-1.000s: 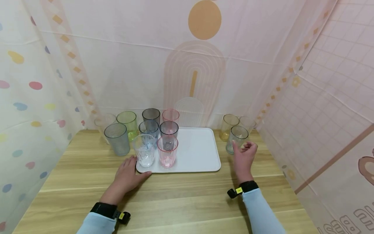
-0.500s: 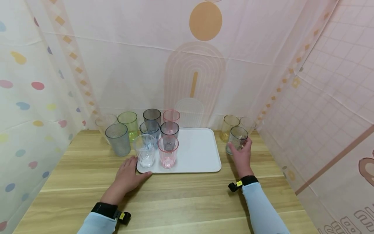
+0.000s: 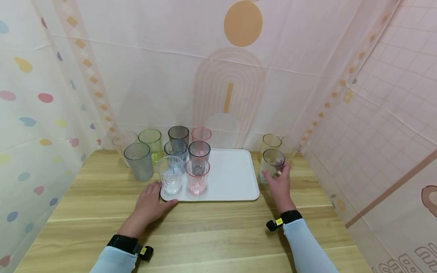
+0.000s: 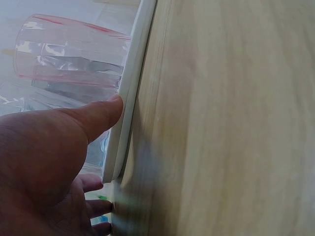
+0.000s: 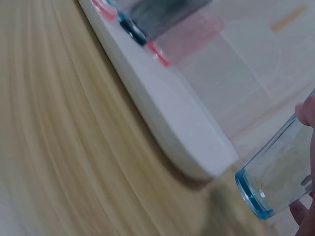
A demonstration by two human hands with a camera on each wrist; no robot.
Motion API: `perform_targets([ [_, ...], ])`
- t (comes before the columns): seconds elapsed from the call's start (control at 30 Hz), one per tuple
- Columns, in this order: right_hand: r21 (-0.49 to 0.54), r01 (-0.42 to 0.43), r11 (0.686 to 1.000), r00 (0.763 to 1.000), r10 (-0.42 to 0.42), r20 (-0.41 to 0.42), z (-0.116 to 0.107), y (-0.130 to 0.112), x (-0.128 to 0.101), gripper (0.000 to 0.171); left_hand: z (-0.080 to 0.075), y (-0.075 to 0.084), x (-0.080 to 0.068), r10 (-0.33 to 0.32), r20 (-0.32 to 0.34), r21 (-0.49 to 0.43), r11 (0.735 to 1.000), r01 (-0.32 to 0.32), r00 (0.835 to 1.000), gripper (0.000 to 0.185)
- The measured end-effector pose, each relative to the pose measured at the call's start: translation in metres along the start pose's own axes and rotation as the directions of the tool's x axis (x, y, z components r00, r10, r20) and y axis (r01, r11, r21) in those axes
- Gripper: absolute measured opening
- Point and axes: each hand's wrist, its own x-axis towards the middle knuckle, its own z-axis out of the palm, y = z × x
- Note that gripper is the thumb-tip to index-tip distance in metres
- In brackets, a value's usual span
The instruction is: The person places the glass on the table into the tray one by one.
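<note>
Right hand (image 3: 280,186) has its grip clamped on a glass (image 3: 271,165) (tilted, blue-based) just off the tray's (image 3: 235,182) right edge. Left hand (image 3: 148,204) rests flat, fingers apart, against the tray's near-left corner.

Fingertips (image 5: 306,112) of the right hand (image 5: 304,216) pinch a clear blue-based glass (image 5: 278,176) — tilted, its base just clear of the wood table (image 5: 64,147). Left of the fingers, very near, the white tray (image 5: 162,103) carries blurred pink and dark cups (image 5: 162,19).

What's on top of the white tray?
Six cups crowd the left half of the white tray; its right half is bare. The front pink cup and clear cup partly hide those behind.
</note>
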Motion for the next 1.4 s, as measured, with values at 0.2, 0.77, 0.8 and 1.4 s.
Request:
perform_targets([
  [0.2, 0.007, 0.04, 0.999, 0.997, -0.04, 0.068, 0.019, -0.024, -0.012, 0.085, -0.003, 0.003, 0.0, -0.004, 0.004, 0.004, 1.0, 0.004, 1.0, 0.111],
  [0.77, -0.007, 0.034, 0.999, 0.964, -0.031, 0.266, 0.118, -0.033, -0.007, 0.08, 0.001, -0.002, -0.001, -0.003, -0.005, -0.003, 1.0, 0.003, 1.0, 0.11],
  [0.8, -0.004, 0.032, 0.999, 0.962, -0.03, 0.27, 0.122, -0.033, -0.005, 0.079, 0.002, -0.002, -0.001, -0.002, -0.005, -0.001, 1.0, 0.002, 1.0, 0.11],
  [1.4, -0.099, 0.006, 0.995, 0.953, 0.024, 0.303, 0.169, -0.04, 0.043, 0.084, 0.0, 0.001, -0.001, 0.009, -0.01, 0.005, 1.0, -0.009, 1.0, 0.109],
])
